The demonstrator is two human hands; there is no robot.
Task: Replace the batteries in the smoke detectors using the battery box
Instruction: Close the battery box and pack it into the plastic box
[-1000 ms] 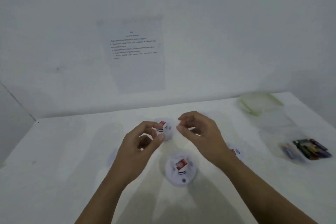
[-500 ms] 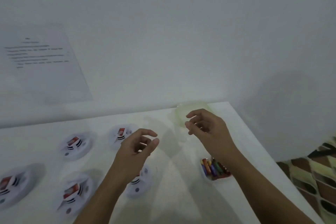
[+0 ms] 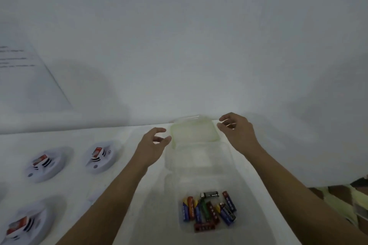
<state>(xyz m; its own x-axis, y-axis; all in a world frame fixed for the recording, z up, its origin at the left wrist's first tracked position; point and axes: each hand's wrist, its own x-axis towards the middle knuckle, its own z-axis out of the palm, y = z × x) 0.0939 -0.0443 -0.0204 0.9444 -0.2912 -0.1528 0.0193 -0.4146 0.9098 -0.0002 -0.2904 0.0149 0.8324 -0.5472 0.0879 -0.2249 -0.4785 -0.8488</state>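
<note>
Both hands over the far end of the white table (image 3: 127,225), centre frame, nothing held.
- L hand (image 3: 152,146): fingers loosely curled, thumb and index apart, no grip. Thumb tip is right at the left edge of the green-tinted translucent lid (image 3: 194,132); contact can't be told (blur).
- R hand (image 3: 238,132): fingers loosely curled, nothing pinched. It's placed at the lid's upper right corner; contact can't be told.
- The lid lies flat at the table's back edge by the wall (image 3: 179,36), between the two hands.
- Battery box (image 3: 182,225): clear tray, lower centre of frame, between the forearms and nearer the R one. A faint clear outline is seen between it and the lid, too blurred to ID.
- Batteries (image 3: 207,211): loose pile inside the box, blue/red/green cells, with one silver-black cell (image 3: 210,194) laid crosswise at the top.
- Smoke detectors: 3 seen at left of frame, mid left (image 3: 44,163), centre left (image 3: 100,156), lower left (image 3: 23,224). All are white discs with a red/white batt showing on top, well apart from the hands.
- Printed sheet (image 3: 22,69) is on the wall, upper left; the text isn't legible.
- Patterned surface (image 3: 342,195) at the right edge, beyond the table.
</note>
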